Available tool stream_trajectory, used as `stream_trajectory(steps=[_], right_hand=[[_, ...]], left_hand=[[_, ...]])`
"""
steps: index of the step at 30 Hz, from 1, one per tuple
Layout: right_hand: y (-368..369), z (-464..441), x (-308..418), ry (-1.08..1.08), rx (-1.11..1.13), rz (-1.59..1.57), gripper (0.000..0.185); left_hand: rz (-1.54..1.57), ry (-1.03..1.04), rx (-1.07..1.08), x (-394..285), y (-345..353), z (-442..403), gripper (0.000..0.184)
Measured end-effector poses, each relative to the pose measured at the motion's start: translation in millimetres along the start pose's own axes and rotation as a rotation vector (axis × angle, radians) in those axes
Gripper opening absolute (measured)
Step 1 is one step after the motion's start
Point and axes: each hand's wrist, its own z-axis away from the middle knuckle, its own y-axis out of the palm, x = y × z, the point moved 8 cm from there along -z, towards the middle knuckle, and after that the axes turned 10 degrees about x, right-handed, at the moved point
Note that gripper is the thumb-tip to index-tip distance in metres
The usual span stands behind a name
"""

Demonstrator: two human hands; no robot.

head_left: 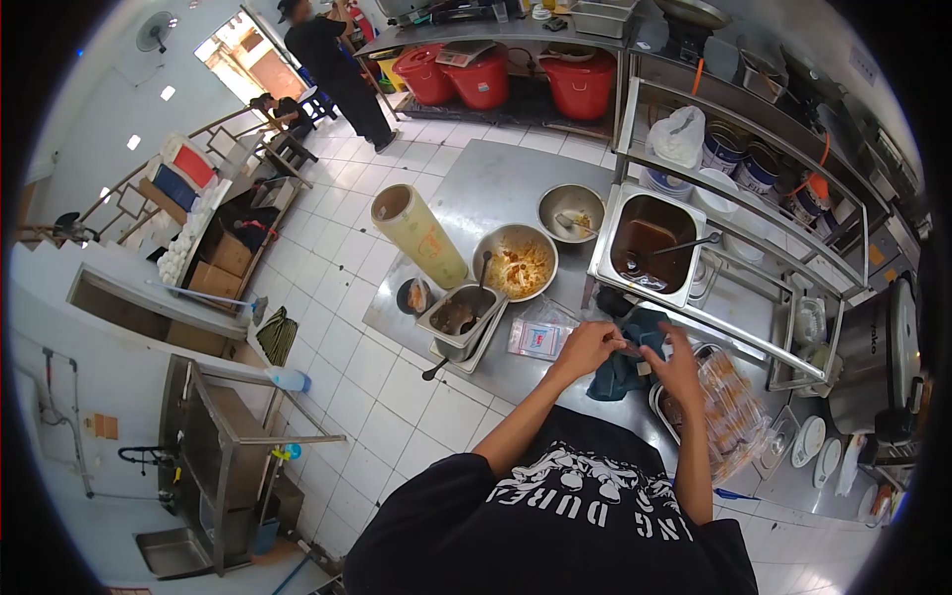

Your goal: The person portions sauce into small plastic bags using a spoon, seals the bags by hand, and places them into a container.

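Note:
My left hand and my right hand meet above the steel table, fingers pinched close together. Whatever lies between the fingertips is too small to make out. Just beneath and behind them is a crumpled dark teal cloth. Left of my left hand lies a clear plastic packet with a blue and red print. Close to my right wrist stands a tray of orange-brown food under clear plastic.
A pan of dark brown sauce with a ladle stands beyond my hands. Left of it are a bowl of food scraps, a smaller steel bowl, a roll of yellowish film and a steel container. A person in black stands far back.

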Motion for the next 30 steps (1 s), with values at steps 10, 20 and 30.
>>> stream_trajectory(steps=[10, 20, 30], right_hand=[[21.1, 14.3, -10.1, 0.269, 0.365, -0.676, 0.019], [-4.3, 23.2, 8.6, 0.208, 0.250, -0.560, 0.026], [-66.2, 100.4, -56.3, 0.474, -0.127, -0.599, 0.017]], left_hand=[[0.555, 0.035, 0.070, -3.7, 12.5, -1.9, 0.019], [0.437, 0.023, -0.001, -9.6, 28.1, 5.4, 0.020], [0.609, -0.124, 0.052, 8.3, 55.0, 16.7, 0.034]])
